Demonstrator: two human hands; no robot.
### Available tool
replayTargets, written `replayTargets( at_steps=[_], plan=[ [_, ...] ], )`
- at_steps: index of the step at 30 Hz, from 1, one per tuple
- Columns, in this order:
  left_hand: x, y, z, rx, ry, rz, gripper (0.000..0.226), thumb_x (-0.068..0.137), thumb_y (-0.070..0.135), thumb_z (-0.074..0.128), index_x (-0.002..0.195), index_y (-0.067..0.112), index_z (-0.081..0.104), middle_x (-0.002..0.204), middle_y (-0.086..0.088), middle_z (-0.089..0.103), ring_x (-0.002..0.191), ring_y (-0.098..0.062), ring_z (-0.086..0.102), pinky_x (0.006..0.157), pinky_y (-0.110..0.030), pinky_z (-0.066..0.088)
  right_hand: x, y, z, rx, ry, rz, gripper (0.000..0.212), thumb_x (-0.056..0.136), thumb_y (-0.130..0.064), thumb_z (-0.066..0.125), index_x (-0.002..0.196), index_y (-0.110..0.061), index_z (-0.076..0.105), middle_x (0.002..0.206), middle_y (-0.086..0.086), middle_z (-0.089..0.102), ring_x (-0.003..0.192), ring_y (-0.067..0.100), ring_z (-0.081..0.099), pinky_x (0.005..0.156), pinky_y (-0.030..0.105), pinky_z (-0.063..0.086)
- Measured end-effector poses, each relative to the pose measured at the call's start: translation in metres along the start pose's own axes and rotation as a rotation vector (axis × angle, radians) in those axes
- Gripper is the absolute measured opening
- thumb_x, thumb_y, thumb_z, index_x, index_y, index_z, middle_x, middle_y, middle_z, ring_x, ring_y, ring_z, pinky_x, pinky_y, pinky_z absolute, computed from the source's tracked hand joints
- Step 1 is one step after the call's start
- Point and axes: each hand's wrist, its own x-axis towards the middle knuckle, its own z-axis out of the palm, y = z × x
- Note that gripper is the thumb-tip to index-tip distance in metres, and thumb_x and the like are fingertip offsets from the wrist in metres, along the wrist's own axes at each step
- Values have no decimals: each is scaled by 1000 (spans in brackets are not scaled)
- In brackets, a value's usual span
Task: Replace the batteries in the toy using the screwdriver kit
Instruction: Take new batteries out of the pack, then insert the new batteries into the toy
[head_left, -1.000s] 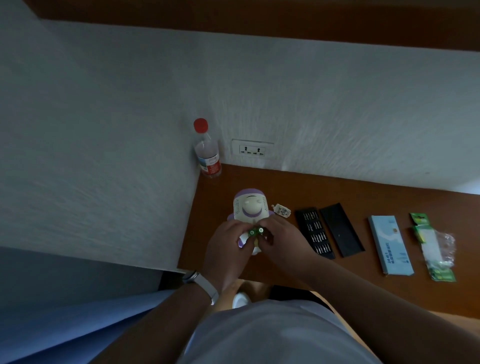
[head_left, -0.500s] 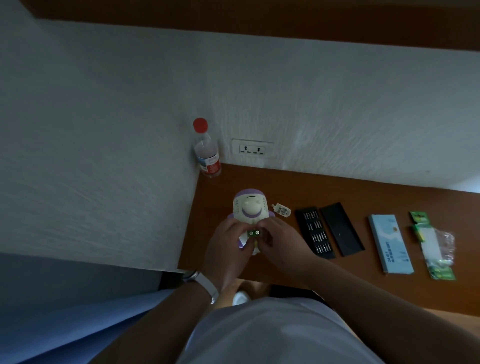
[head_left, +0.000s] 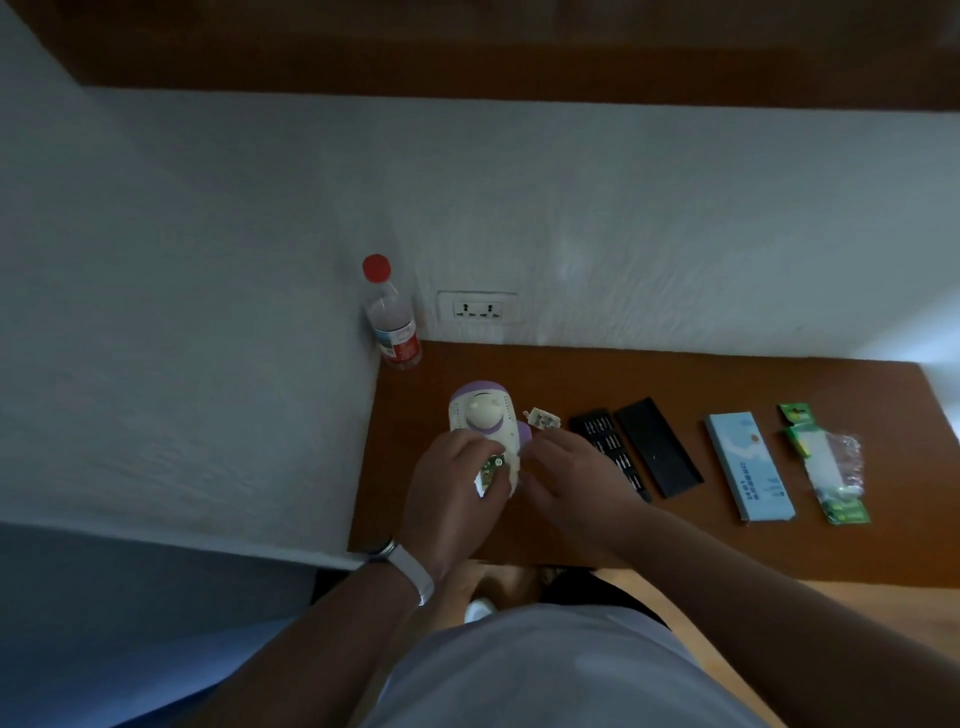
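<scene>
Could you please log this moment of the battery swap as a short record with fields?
toy: white and purple plastic toy on the brown wooden desk
left hand: pinches small green batteries at the toy's lower end
right hand: open, fingers relaxed, beside the toy
cover: small white plastic cover on the desk, right of the toy
kit: black bit tray and black lid side by side
spares: green battery pack, far right

On the table (head_left: 675, 540), the toy (head_left: 483, 421) lies just beyond both hands, its near end under the left hand (head_left: 452, 499), whose fingers pinch the batteries (head_left: 491, 467). The cover (head_left: 542, 420) sits just beyond the right hand (head_left: 571, 478). Rightward from that hand run the bit tray (head_left: 608, 447), lid (head_left: 657, 447), box (head_left: 748, 465) and battery pack (head_left: 826, 462). The bottle (head_left: 392, 322) stands well beyond the left hand.
</scene>
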Motion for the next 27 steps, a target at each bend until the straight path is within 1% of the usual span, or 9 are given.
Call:
replayTargets(
  at_steps=[3,6,8,10,14,17,21,24,27],
  plan=[
    [3,11,-2,50,-20,99,25,87,24,69,106,9,74,107,-8,69,100,-28,65,81,-42,56,-11,1,-14,-78,11,-19,35,96,-38,50,116,-15,66,117,2,62,107,18,56,88,30,46],
    [9,25,1,91,-102,168,35,92,35,60,116,12,73,121,-8,69,113,-28,64,90,-48,54,-23,9,-25,-151,7,34,43,97,-44,42,127,-20,61,130,0,58,122,17,50,102,35,43],
    [14,35,8,94,-153,190,40,94,38,57,122,13,71,129,-8,66,120,-26,61,99,-50,50,-33,18,-29,-192,34,91,43,98,-46,41,131,-25,59,136,-3,55,128,15,46,107,35,38],
    [18,43,17,106,-191,193,41,94,37,59,128,16,68,136,-7,62,126,-25,56,105,-49,46,-43,28,-34,-231,61,147,44,98,-49,41,132,-26,57,138,-3,54,130,17,45,108,35,35],
    [28,59,42,177,-273,196,52,96,47,46,139,22,59,148,-5,53,138,-24,45,112,-46,39,-68,56,-46,-259,53,262,52,96,-57,33,136,-29,52,144,-4,49,136,18,40,111,37,30],
    [34,77,64,234,-288,241,50,97,47,49,139,22,59,148,-7,53,139,-27,44,113,-46,34,-90,83,-56,-265,80,307,54,95,-58,31,133,-28,55,139,-3,53,133,20,44,108,40,35],
    [41,112,97,256,-349,265,48,98,43,54,141,22,58,150,-7,51,142,-27,41,116,-45,29,-121,123,-73,-270,56,353,58,93,-59,28,132,-26,56,138,-2,54,131,21,47,108,41,37],
    [43,148,124,269,-393,272,49,98,43,52,141,22,58,151,-8,50,144,-27,40,118,-45,27,-149,155,-90,-274,63,386,55,93,-57,32,130,-24,57,137,1,56,129,22,50,104,41,41],
    [47,184,154,301,-421,280,50,97,46,51,141,22,58,151,-8,51,143,-28,42,118,-47,28,-174,192,-107,-265,39,403,53,94,-57,34,131,-25,56,139,2,55,131,22,47,106,41,39]
  ],
)
